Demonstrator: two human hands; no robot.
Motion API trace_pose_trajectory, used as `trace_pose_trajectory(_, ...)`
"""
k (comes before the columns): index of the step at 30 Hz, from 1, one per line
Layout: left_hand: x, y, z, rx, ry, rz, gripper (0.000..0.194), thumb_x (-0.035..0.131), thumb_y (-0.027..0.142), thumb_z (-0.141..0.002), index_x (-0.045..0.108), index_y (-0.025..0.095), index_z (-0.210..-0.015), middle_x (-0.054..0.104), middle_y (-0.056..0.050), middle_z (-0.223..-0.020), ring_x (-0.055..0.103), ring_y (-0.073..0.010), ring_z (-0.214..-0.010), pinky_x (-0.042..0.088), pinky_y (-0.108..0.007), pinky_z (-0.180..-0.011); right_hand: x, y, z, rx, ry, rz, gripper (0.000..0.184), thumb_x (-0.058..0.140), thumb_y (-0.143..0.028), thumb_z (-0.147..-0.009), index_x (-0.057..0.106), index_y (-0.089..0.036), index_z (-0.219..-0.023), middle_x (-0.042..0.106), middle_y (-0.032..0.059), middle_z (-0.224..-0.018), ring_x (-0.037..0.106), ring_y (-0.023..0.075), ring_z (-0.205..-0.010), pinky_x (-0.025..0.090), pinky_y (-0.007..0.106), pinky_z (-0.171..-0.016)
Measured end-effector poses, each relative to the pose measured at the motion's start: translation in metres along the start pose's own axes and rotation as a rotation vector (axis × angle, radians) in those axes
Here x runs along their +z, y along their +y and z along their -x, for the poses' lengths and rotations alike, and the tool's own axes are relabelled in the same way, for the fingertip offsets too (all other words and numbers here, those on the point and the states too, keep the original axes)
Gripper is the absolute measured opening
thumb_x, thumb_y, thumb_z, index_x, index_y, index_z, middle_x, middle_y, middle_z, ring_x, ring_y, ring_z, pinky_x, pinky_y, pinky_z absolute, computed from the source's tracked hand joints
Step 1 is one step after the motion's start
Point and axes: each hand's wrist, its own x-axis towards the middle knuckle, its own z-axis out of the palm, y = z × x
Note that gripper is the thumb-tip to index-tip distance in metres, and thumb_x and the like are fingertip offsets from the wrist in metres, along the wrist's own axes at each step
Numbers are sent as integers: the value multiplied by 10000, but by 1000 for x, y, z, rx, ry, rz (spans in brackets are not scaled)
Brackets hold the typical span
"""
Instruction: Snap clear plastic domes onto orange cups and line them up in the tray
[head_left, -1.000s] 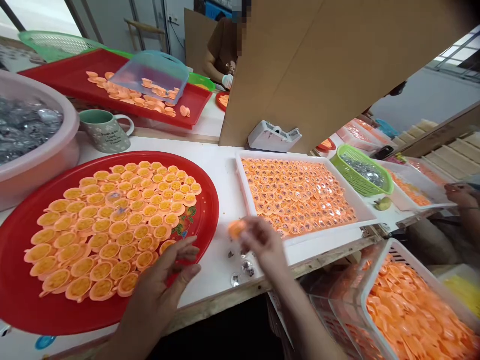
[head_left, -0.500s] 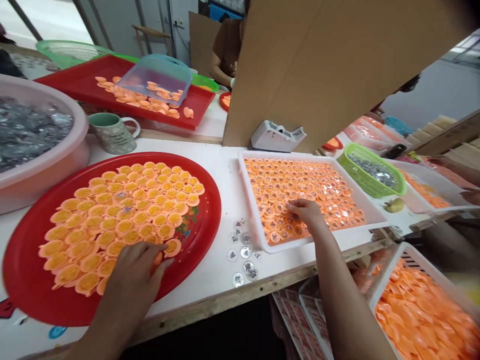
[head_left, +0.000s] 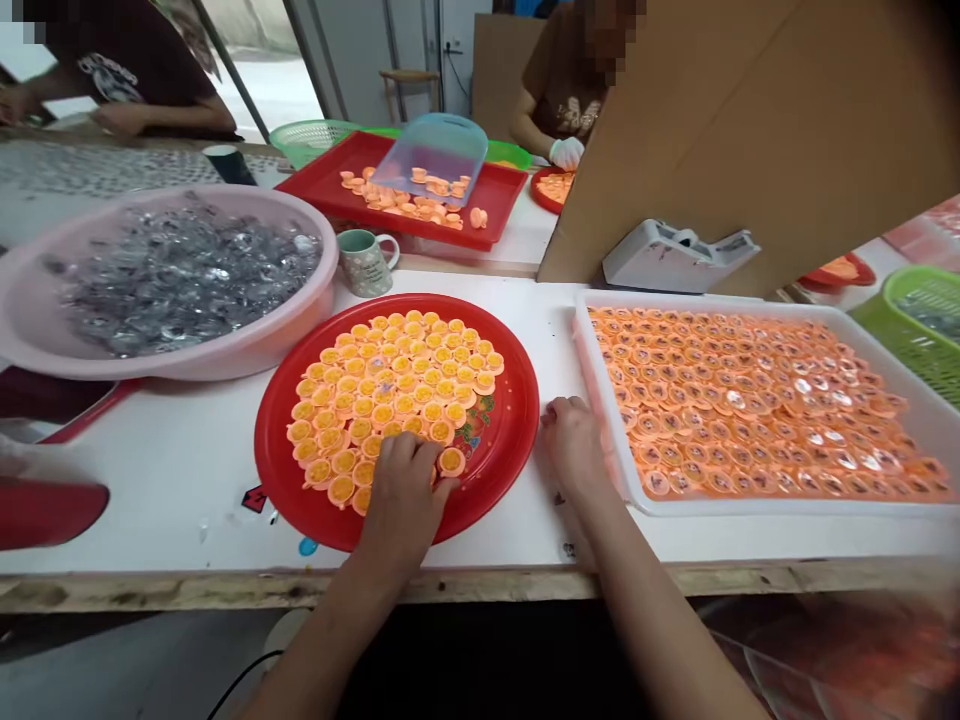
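My left hand (head_left: 401, 490) rests over the right front of a round red tray (head_left: 501, 480). Its fingers are curled round a small orange plastic cup, mostly hidden, with a bit of orange showing by the thumb. Just beside the fingertips lies another orange toy cup (head_left: 452, 461) with a yellow inside. Many like it cover the tray. My right hand (head_left: 576, 445) is down on the white table between the two trays, fingers bent together; what they hold, if anything, is hidden. Small clear printed discs (head_left: 568, 550) lie close to that wrist.
At right, a white tray (head_left: 750, 508) holds rows of orange cups topped with clear printed discs. A pink basin (head_left: 319, 290) of clear pieces, a mug (head_left: 365, 265) and a tape dispenser (head_left: 667, 260) stand behind. A cardboard panel (head_left: 712, 130) rises there. Co-workers sit across.
My right hand has left the white tray and come down on the table beside the red tray. The view has turned left. My left hand stays over the red tray.
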Motion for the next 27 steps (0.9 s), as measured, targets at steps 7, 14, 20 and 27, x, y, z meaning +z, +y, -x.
trace_pose_trajectory(7,3,8,-5,4,-27,-111,26,622,173,-788,644,184,-782,541,-79,-920,481,-270,-927,426,-379,-754,-7,2,3,-14,44,47,159,465,-100,-820,592,-153,-742,581,80,-751,514,185,-686,371,293,-633)
trace_pose_trajectory(14,-6,17,0,27,-79,34,50,601,164,-769,632,195,-793,590,-65,-908,518,-257,-924,417,-382,-774,-22,-32,25,-136,1,-48,169,480,-124,-849,638,-185,-855,640,68,-856,590,199,-802,451,292,-704)
trace_pose_trajectory(20,-15,34,2,29,-194,193,108,536,159,-773,622,204,-822,662,-49,-882,594,-248,-905,451,-370,-771,-25,-80,51,-275,-270,-404,129,600,-133,-806,691,-224,-820,671,20,-796,624,170,-734,490,274,-682)
trace_pose_trajectory(27,-26,35,2,-157,-231,393,76,625,253,-736,632,224,-805,678,12,-761,626,-184,-689,470,-273,-604,-56,-23,54,-11,-167,-367,168,522,-204,-877,683,-212,-927,664,16,-703,627,177,-624,495,301,-625)
